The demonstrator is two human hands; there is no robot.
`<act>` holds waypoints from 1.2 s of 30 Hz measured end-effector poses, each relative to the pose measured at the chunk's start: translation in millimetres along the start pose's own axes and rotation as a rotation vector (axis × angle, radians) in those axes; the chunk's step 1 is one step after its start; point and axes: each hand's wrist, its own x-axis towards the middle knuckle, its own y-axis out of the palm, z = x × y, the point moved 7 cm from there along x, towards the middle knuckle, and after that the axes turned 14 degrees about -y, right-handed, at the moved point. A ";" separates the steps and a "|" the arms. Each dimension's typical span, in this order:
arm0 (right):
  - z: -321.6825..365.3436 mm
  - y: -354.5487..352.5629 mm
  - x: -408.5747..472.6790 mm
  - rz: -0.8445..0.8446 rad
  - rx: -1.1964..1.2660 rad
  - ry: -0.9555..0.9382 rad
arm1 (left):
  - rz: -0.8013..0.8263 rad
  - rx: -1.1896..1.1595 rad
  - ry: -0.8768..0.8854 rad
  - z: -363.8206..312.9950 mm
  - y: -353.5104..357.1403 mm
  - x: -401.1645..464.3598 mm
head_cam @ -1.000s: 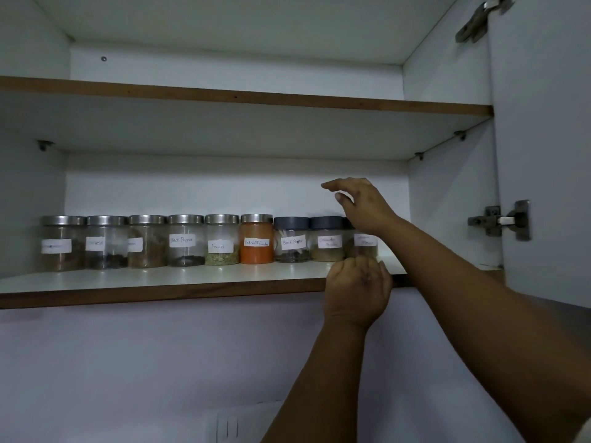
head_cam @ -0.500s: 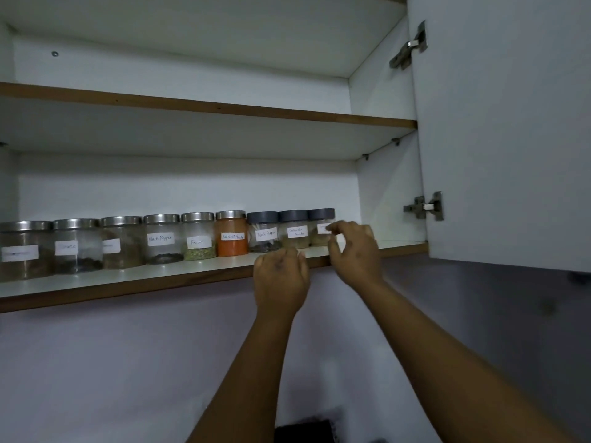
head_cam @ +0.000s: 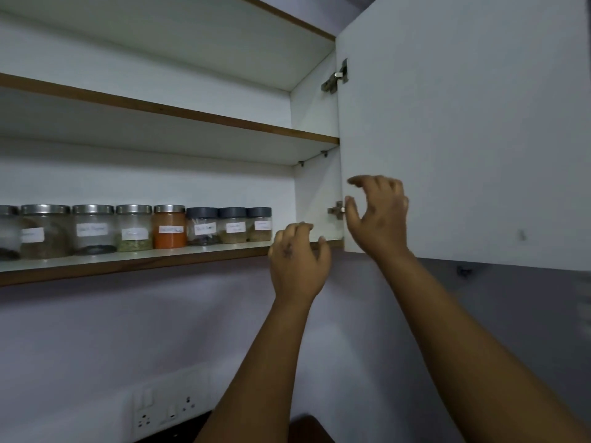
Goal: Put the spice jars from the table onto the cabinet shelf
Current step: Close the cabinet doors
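Spice jars (head_cam: 134,230): row of clear labelled jars on lower cabinet shelf (head_cam: 134,262); five steel lids at left, three dark lids at right, one jar orange-filled
Left hand (head_cam: 299,262): grip released, fingers loosely curled, empty, just right of last jar
Right hand (head_cam: 379,215): grip released, empty, at open cabinet door (head_cam: 463,139) edge, well apart from jars

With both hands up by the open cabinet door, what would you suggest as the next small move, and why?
Probably swing the cabinet door shut with the right hand, which hovers at its hinge edge. Both it and the left hand hold nothing, and the spice jars stand in a row on the shelf.
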 end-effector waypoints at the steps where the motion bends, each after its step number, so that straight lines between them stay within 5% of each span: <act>1: -11.4 -20.8 1.5 -0.024 -0.051 0.003 | 0.014 -0.019 0.023 -18.6 6.3 -8.0; 8: -119.0 -178.3 -17.4 -0.066 -0.550 0.371 | 0.087 -0.127 0.119 -140.3 54.3 -66.5; 14: -199.0 -194.2 -66.6 0.249 0.094 0.799 | 0.174 -0.169 0.116 -215.2 84.3 -111.5; 21: -120.9 -204.2 -59.9 0.260 0.089 0.537 | 0.239 -0.279 0.021 -233.7 65.0 -124.3; 27: 1.4 -171.8 -54.0 0.221 0.226 0.201 | 0.143 -0.538 -0.135 -173.7 -23.7 -91.6; 36: 134.0 -32.9 -60.4 0.343 0.504 -0.090 | -0.075 -0.111 -0.123 -73.4 -123.2 -43.7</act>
